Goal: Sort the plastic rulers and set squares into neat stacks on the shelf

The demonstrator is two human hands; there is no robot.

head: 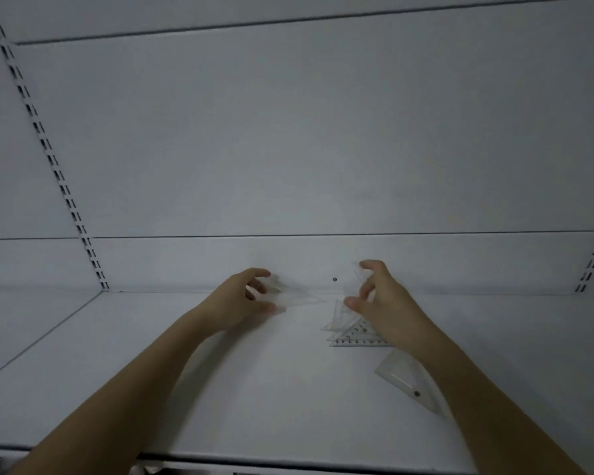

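Both hands reach over the white shelf [220, 389] in the middle of the frame. The left hand [244, 299] pinches 1 end of a clear ruler [299, 296]. The right hand [374, 296] curls near its other end; I cannot tell if it holds anything. A pile of set squares [350, 332] lies just under the right hand. 1 more set square [408, 378] lies at lower right.

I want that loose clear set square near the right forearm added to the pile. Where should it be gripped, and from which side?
The lone set square lies flat on the shelf, so a top pinch probably finds no edge. Its left corner is bare; the right forearm covers its right part. Come from the left, slide it to the shelf's front edge, then pinch it by the faces.
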